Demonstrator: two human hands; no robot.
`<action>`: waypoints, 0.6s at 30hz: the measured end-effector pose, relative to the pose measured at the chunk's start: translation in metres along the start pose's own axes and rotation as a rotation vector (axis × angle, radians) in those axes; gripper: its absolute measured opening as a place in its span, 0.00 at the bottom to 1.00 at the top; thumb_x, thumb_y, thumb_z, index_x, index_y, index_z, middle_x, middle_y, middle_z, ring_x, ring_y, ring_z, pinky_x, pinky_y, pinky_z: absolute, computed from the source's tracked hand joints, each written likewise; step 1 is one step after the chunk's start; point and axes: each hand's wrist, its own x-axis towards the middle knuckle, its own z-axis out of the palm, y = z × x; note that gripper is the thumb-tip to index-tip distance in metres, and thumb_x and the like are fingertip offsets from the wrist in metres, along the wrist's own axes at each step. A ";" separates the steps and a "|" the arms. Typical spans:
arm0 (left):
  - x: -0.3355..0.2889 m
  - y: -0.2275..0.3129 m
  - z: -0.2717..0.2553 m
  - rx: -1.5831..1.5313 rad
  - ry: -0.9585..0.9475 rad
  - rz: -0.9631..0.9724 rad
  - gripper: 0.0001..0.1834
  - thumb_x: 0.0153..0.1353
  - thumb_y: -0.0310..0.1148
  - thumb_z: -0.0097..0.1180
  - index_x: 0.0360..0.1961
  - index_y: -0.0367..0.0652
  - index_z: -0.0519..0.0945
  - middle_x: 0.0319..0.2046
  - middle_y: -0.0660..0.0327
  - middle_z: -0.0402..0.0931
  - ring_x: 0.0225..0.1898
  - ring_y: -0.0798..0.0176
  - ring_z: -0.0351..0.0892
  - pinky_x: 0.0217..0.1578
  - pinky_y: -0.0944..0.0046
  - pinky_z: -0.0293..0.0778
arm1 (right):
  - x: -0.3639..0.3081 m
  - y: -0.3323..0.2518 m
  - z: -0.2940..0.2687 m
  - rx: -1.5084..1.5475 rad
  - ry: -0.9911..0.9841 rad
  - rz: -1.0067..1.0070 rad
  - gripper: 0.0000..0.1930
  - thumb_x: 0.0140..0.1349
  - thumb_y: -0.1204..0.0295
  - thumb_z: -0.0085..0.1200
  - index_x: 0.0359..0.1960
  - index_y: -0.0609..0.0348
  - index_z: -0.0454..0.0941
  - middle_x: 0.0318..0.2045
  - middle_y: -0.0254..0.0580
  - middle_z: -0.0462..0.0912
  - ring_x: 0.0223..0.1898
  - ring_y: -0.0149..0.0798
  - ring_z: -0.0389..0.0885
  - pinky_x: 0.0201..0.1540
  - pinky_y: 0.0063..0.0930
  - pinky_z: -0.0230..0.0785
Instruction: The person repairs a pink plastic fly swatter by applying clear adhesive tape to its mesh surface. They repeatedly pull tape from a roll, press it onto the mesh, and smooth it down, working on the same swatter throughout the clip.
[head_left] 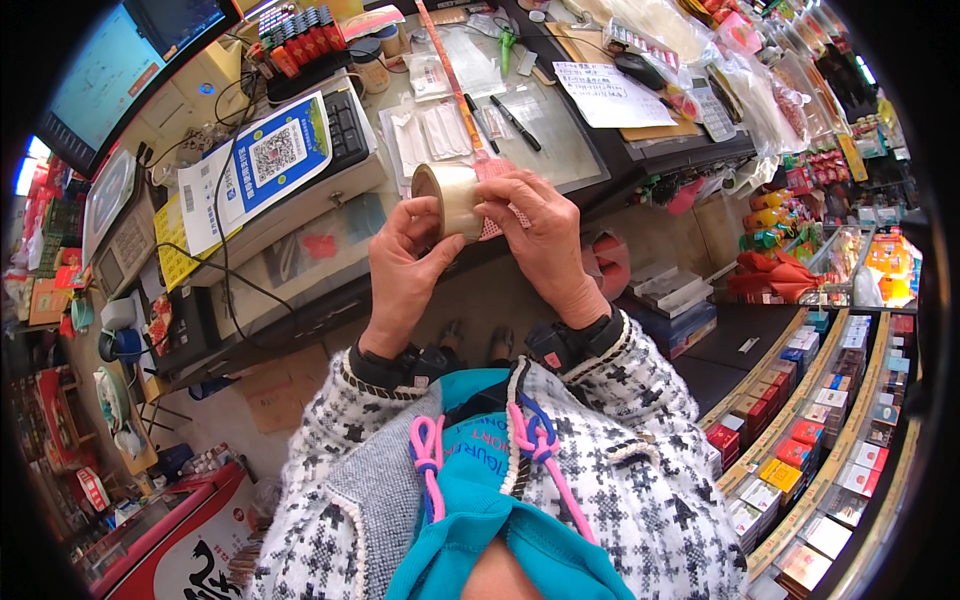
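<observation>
A roll of clear packing tape [459,203] is held up above the counter's front edge. My left hand [415,262] grips it from the left, fingers curled at its cardboard core and thumb below. On the right, my right hand [535,222] pinches at the tape's outer surface with thumb and fingertips; whether a loose end is between them cannot be made out. Behind the roll lies a pink mesh swatter [492,168] with a long orange-red stick, partly covered by the roll and my right hand. Beyond are white packets [432,133] and a black pen [516,122].
A monitor [120,75], a black keyboard [346,128] and a blue-and-white code sign [275,155] occupy the left. A handwritten sheet [612,95], a mouse [640,70] and a calculator [708,108] lie right. Shelves of small boxes [795,450] stand at lower right; dark cables [225,270] hang left.
</observation>
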 end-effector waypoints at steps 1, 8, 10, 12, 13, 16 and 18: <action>-0.001 0.001 0.000 0.007 0.004 0.007 0.18 0.56 0.16 0.60 0.48 0.35 0.72 0.41 0.58 0.81 0.42 0.71 0.80 0.41 0.74 0.74 | -0.001 -0.001 0.002 0.033 -0.002 0.014 0.07 0.52 0.80 0.63 0.34 0.63 0.81 0.30 0.43 0.81 0.31 0.39 0.81 0.36 0.29 0.74; -0.006 0.002 0.002 0.082 0.029 0.055 0.16 0.56 0.15 0.60 0.44 0.36 0.72 0.38 0.58 0.82 0.41 0.72 0.80 0.39 0.75 0.74 | -0.010 -0.002 0.009 0.146 0.019 0.111 0.07 0.52 0.84 0.62 0.34 0.64 0.81 0.32 0.40 0.81 0.29 0.28 0.80 0.30 0.21 0.75; -0.007 0.002 0.002 0.075 0.029 0.051 0.15 0.55 0.15 0.60 0.43 0.36 0.72 0.38 0.58 0.83 0.40 0.73 0.80 0.39 0.75 0.74 | -0.012 0.000 0.009 0.185 0.011 0.108 0.06 0.53 0.84 0.62 0.33 0.65 0.80 0.32 0.39 0.80 0.29 0.26 0.79 0.30 0.19 0.75; -0.007 0.002 0.002 0.058 0.021 0.047 0.15 0.55 0.15 0.60 0.43 0.36 0.72 0.38 0.59 0.82 0.40 0.73 0.79 0.39 0.75 0.74 | -0.012 -0.001 0.009 0.239 -0.003 0.186 0.05 0.54 0.85 0.61 0.31 0.67 0.78 0.31 0.37 0.79 0.30 0.25 0.79 0.31 0.19 0.76; -0.007 0.002 0.002 0.047 0.018 0.050 0.16 0.55 0.14 0.60 0.43 0.36 0.71 0.38 0.59 0.82 0.39 0.73 0.79 0.39 0.75 0.74 | -0.012 -0.001 0.008 0.266 -0.009 0.222 0.04 0.55 0.85 0.60 0.31 0.67 0.77 0.31 0.36 0.78 0.31 0.24 0.79 0.32 0.19 0.76; -0.006 0.000 0.004 0.037 -0.009 0.074 0.16 0.55 0.15 0.60 0.42 0.37 0.71 0.38 0.61 0.81 0.40 0.74 0.78 0.39 0.75 0.73 | -0.012 -0.007 0.008 0.355 0.037 0.287 0.07 0.58 0.83 0.59 0.26 0.67 0.73 0.30 0.33 0.76 0.29 0.21 0.74 0.31 0.16 0.70; -0.005 -0.001 0.003 0.007 -0.051 0.081 0.16 0.56 0.17 0.61 0.44 0.37 0.71 0.41 0.61 0.80 0.43 0.73 0.77 0.44 0.73 0.72 | -0.013 -0.010 0.004 0.377 0.068 0.322 0.09 0.60 0.81 0.58 0.25 0.66 0.71 0.30 0.33 0.76 0.27 0.20 0.69 0.30 0.15 0.65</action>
